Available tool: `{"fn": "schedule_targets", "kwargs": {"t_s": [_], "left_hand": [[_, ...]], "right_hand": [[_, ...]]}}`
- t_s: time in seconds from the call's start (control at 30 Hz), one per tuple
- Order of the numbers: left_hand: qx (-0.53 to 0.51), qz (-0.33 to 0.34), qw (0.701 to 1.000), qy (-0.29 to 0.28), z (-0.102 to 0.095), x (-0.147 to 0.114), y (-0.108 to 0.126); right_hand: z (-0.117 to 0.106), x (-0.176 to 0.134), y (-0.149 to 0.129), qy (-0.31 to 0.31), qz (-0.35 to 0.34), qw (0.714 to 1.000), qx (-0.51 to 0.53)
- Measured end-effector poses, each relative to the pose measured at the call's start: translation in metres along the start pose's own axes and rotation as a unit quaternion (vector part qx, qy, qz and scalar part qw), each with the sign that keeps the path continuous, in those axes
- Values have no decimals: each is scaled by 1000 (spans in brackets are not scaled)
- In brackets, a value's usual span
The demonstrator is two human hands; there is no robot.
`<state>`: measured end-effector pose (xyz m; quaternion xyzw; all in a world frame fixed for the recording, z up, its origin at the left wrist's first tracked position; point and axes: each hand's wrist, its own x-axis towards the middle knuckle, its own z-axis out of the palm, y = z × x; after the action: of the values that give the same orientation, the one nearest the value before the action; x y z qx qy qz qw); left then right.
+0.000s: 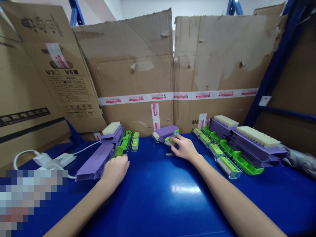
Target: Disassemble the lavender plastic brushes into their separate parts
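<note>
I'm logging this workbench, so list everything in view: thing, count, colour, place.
purple housings: several, overlapping; purple; left, centre back, right
ridged blocks: three; cream; atop side housings
holders: several; green; beside side housings
cases: at least seven; clear and green; left, centre, right
small rod-like piece: one; dull; near right fingers
plugs and cables: several; white; left
cardboard: several sheets; brown; back, sides
tape: several strips; white-red; on cardboard
frame: several bars; blue; behind, right
wrapped bundle: one; grey; far right
table: one; blue; below
left hand: one; bare; by left holders
right hand: one; bare; at centre case
</note>
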<state>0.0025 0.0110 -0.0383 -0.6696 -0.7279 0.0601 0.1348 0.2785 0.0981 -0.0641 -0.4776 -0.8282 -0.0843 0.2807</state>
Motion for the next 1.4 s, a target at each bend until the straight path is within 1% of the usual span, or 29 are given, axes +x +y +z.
{"fn": "schedule_targets", "kwargs": {"t_s": [0.13, 0.23, 0.3, 0.37, 0.43, 0.53, 0.63, 0.7, 0.8, 0.9, 1.0, 1.07, 1.23, 1.4], "left_hand": [[9, 6, 1000, 11, 3, 6, 4], [11, -6, 1000, 16, 2, 11, 5], [24, -16, 998, 48, 1, 12, 6], [39, -11, 995, 95, 1, 11, 10], [35, 22, 991, 129, 0, 8, 17], [-11, 111, 983, 145, 1, 2, 32], [-62, 194, 968, 147, 1, -2, 49], [-81, 214, 963, 144, 0, -2, 57], [-84, 190, 966, 157, -2, 0, 62], [-58, 186, 966, 167, -2, 2, 58], [-33, 197, 967, 160, -1, 0, 52], [-23, 184, 969, 162, 0, -4, 48], [6, 126, 978, 163, 0, -14, 33], [39, 98, 979, 175, 4, -10, 17]], "right_hand": [[-1, 1, -3, 12, -15, 1000, 1], [-4, 2, -12, 20, -33, 999, -1], [-6, 3, -21, 17, -45, 999, 0], [-5, 4, -32, 15, -39, 999, -3], [-3, 4, -43, 4, -14, 1000, -9], [2, 2, -61, -29, 9, 1000, -6], [3, -1, -75, -68, -13, 998, 13], [0, -3, -80, -99, -51, 993, 35], [-5, -4, -84, -125, -99, 985, 70], [-8, -4, -82, -129, -131, 980, 79], [-6, -4, -79, -104, -159, 980, 60], [-3, -3, -75, -79, -169, 981, 45], [2, 0, -61, -51, -152, 987, 25], [5, 4, -46, -36, -124, 992, 10]]}}
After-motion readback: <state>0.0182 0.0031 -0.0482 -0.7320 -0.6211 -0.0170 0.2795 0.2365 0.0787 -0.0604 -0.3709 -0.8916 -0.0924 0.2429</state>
